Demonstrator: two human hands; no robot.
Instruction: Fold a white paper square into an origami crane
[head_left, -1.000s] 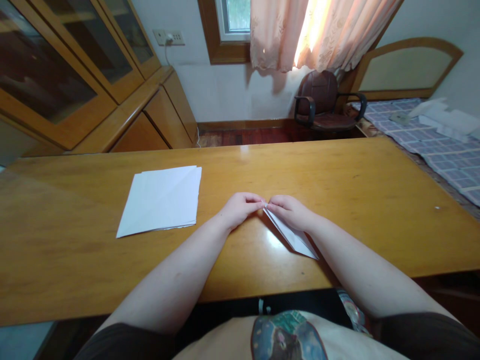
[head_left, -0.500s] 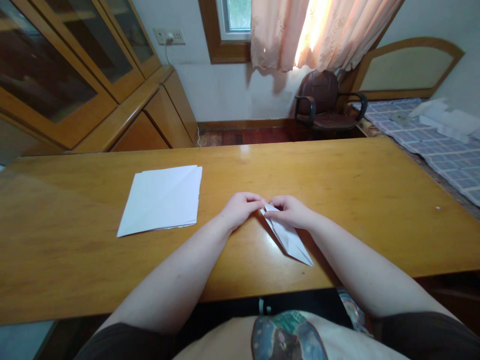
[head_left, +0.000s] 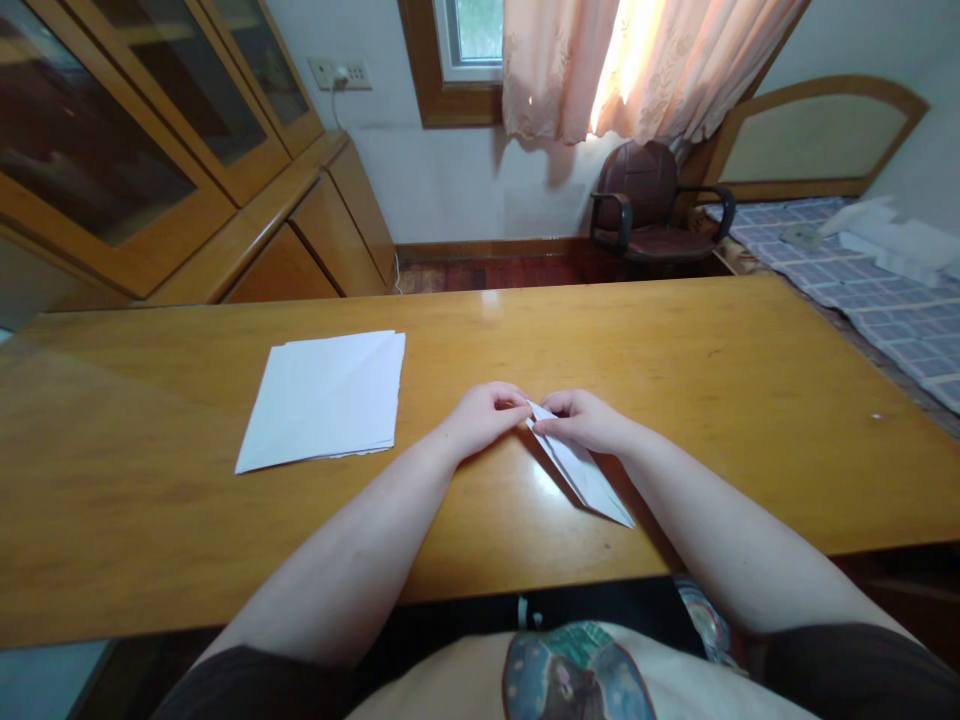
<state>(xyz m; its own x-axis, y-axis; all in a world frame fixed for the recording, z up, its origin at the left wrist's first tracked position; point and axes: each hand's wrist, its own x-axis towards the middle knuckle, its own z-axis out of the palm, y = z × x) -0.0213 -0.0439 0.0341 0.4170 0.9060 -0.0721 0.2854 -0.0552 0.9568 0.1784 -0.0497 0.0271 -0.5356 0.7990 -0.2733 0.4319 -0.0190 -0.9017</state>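
Clock centred on the folded paper. Left to right: stack of white sheets, flat on the wooden desk, at 9 to 10 o'clock, well apart from the hands, edges not quite lined up, crease across the top sheet.

Left hand at 10 o'clock, thumb and forefinger pinching the narrow tip; exact contact too small to tell.

Folded paper over the desk in front of the person, tip toward 10 to 11, wide end toward 4 to 5, layers slightly apart. Can't tell if the wide end touches the desk.

Right hand at 12, grasping the upper part, thumb on top.

Step in hand, as I judge it: shaping a fold at the tip. Next move calls for layers kept lined up, right hand steady, left fingertips pressing a sharp crease without tearing.
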